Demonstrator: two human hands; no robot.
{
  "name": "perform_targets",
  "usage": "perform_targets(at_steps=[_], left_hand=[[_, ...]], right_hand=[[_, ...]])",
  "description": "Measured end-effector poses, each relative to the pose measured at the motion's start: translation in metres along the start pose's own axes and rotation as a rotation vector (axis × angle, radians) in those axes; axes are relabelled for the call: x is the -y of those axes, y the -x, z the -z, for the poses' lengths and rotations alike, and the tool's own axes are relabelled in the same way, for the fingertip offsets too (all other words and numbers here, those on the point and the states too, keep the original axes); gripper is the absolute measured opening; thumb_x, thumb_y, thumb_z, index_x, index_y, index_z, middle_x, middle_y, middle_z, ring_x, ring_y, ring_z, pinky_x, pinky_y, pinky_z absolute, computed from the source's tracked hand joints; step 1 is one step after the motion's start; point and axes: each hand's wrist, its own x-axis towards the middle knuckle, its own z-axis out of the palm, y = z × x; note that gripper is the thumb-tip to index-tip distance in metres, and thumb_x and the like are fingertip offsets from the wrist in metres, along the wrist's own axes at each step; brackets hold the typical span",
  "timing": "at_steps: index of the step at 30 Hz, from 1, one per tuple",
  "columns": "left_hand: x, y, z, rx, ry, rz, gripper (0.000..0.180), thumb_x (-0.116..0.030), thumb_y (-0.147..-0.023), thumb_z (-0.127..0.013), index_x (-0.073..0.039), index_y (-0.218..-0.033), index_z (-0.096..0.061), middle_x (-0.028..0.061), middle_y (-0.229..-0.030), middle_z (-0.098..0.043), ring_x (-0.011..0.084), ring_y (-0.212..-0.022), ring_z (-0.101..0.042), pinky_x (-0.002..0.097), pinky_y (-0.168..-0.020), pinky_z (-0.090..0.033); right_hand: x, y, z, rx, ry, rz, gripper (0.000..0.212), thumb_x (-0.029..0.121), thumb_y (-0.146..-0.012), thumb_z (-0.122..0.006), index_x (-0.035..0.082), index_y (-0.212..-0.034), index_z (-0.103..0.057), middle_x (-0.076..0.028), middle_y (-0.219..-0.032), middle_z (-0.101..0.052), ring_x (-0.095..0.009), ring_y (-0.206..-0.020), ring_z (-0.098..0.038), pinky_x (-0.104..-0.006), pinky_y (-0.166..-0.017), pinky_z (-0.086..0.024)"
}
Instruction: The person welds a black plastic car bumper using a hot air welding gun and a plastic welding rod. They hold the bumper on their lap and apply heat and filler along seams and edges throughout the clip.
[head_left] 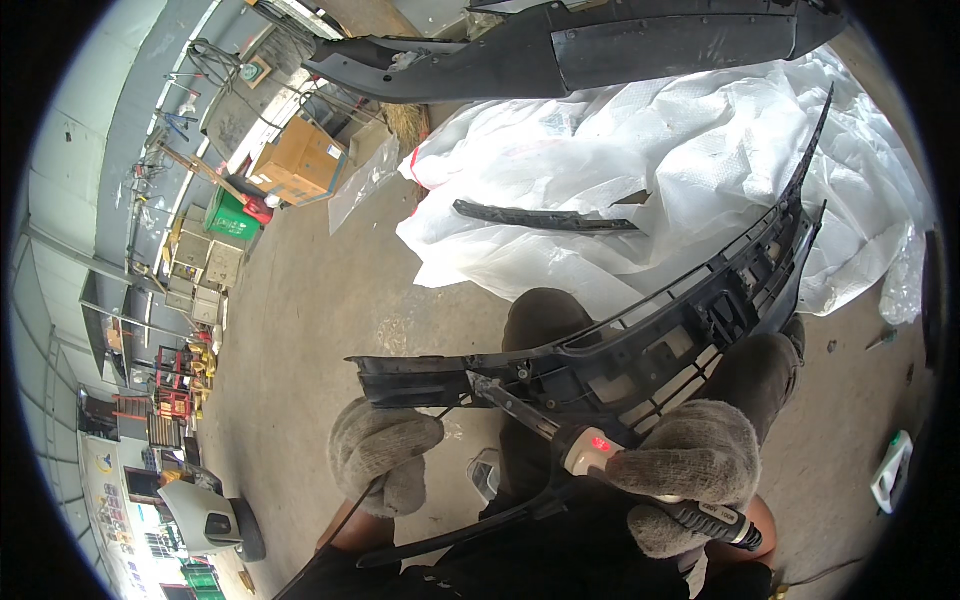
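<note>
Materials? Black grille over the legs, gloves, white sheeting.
Black grille: likely moulded plastic, matte to satin; thin ribs and openings form one piece.
Gloves: knitted yarn, fuzzy matte grey-brown; fibre type unclear.
White sheeting: probably thin plastic film or foam wrap, slight sheen; crumpled folds.

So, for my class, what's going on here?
The person's grey-gloved right hand grips a beige and black tool with a flat metal tip at the left end of a long black plastic grille across the knees. The grey-gloved left hand holds a thin dark rod near that tip. A narrow black strip lies ahead on crumpled white sheeting.
</note>
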Motion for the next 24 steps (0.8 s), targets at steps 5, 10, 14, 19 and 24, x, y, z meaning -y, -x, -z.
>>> perform_targets(at_steps=[5,10,14,19,24], left_hand=[[0.005,0.008,0.002,0.006,0.056,0.041,0.012,-0.014,-0.090,-0.062,-0.003,-0.084,-0.063,0.0142,-0.079,-0.066,0.0236,-0.070,-0.064,0.0337,-0.061,-0.053],[-0.007,0.006,0.016,-0.023,0.159,0.114,0.010,-0.011,-0.090,-0.062,-0.001,-0.087,-0.063,0.0164,-0.087,-0.064,0.0243,-0.071,-0.062,0.0337,-0.058,-0.053],[0.005,0.004,0.007,-0.020,0.159,0.050,0.013,-0.013,-0.092,-0.061,-0.001,-0.088,-0.063,0.0156,-0.082,-0.062,0.0232,-0.065,-0.059,0.0330,-0.053,-0.051],[-0.013,-0.001,0.015,-0.315,0.389,0.199,0.026,-0.023,-0.095,-0.060,-0.003,-0.078,-0.058,0.0114,-0.076,-0.059,0.0198,-0.059,-0.056,0.0301,-0.051,-0.047],[-0.012,-0.035,0.020,-0.615,0.395,0.156,0.034,-0.032,-0.101,-0.046,-0.005,-0.082,-0.049,0.0041,-0.063,-0.050,0.0111,-0.048,-0.045,0.0228,-0.045,-0.038]], right_hand=[[-0.003,-0.001,0.004,0.066,-0.026,-0.025,0.045,0.038,-0.077,-0.076,0.011,-0.113,-0.069,-0.006,-0.074,-0.068,-0.019,-0.062,-0.065,-0.0312,-0.058,-0.051],[-0.004,-0.003,0.000,0.032,-0.108,-0.008,0.047,0.037,-0.075,-0.078,0.011,-0.113,-0.069,-0.007,-0.075,-0.068,-0.020,-0.062,-0.066,-0.0322,-0.059,-0.051],[0.003,-0.004,0.005,-0.039,-0.023,-0.003,0.048,0.037,-0.074,-0.079,0.011,-0.112,-0.069,-0.007,-0.074,-0.069,-0.020,-0.062,-0.066,-0.0327,-0.059,-0.052],[0.004,-0.010,-0.001,-0.077,0.001,-0.030,0.046,0.035,-0.072,-0.081,0.010,-0.109,-0.071,-0.008,-0.075,-0.070,-0.020,-0.061,-0.067,-0.0313,-0.057,-0.053],[0.001,0.000,-0.003,-0.112,-0.029,-0.067,0.044,0.034,-0.072,-0.081,0.008,-0.106,-0.072,-0.009,-0.075,-0.071,-0.020,-0.061,-0.068,-0.0301,-0.055,-0.053]])
